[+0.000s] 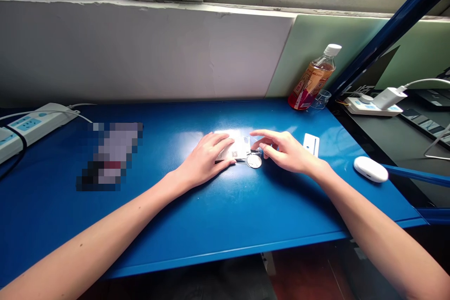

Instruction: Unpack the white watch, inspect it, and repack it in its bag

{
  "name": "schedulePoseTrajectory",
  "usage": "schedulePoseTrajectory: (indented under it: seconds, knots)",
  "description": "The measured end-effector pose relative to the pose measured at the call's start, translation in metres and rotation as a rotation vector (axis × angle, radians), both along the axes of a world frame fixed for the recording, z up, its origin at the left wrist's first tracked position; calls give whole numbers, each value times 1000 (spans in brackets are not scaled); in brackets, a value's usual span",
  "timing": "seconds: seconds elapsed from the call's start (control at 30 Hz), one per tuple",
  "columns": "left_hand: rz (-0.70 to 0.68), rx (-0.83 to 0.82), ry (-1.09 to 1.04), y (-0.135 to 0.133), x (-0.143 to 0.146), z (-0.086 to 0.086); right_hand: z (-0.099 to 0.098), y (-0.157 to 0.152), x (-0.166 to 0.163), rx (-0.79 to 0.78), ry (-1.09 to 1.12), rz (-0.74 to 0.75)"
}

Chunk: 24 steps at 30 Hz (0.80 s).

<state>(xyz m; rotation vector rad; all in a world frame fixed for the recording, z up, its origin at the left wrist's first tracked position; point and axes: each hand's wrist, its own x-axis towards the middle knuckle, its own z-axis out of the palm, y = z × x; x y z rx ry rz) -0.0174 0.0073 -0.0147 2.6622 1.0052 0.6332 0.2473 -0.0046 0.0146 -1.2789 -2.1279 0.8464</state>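
My left hand (206, 157) lies flat on a small white packet with a printed code (236, 150) at the middle of the blue table (218, 215), its fingers stretched out and pressing the packet down. My right hand (286, 151) rests just to the right of it, fingers curled, with the fingertips at the packet's right edge and a small round silvery piece (254, 161). Whether the fingertips pinch anything I cannot make out.
A small white flat card (311, 144) lies right of my right hand. A white oval case (370, 169) sits near the table's right edge. A bottle of orange drink (314, 79) and a small clear cup (321, 99) stand at the back right. Power strips (33, 124) lie at the left.
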Motion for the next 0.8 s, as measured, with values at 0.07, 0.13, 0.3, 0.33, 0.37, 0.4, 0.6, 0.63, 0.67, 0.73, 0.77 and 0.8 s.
schedulePoseTrajectory:
  seconds: [0.07, 0.13, 0.3, 0.33, 0.37, 0.4, 0.6, 0.63, 0.67, 0.73, 0.77, 0.8]
  knots:
    - [1, 3, 1, 0, -1, 0, -1, -1, -1, -18, 6, 31]
    - [5, 9, 8, 1, -1, 0, -4, -2, -4, -37, 26, 56]
    - [-26, 2, 155, 0, 2, 3, -8, -2, -7, -139, 144, 96]
    - [-28, -2, 209, -1, 4, 4, -8, -2, -7, -159, 157, 98]
    - [-23, -4, 258, -2, 5, 5, -7, -1, -7, -170, 166, 89]
    - [-15, -6, 298, -4, 5, 6, -6, 0, -6, -165, 169, 68]
    - [-5, -31, 356, -7, 5, 7, 0, 4, 1, 235, -149, -220]
    - [-7, -34, 354, -7, 4, 7, 0, 4, 1, 262, -219, -217]
    - [-7, -32, 352, -7, 4, 7, -1, 4, 1, 261, -254, -185]
    - [-7, -25, 345, -7, 3, 6, -4, 3, -2, 226, -222, -81]
    - [-7, -21, 338, -7, 3, 6, -5, 2, -3, 218, -181, -37]
    - [-7, -18, 329, -7, 3, 6, -7, 1, -5, 223, -143, -5]
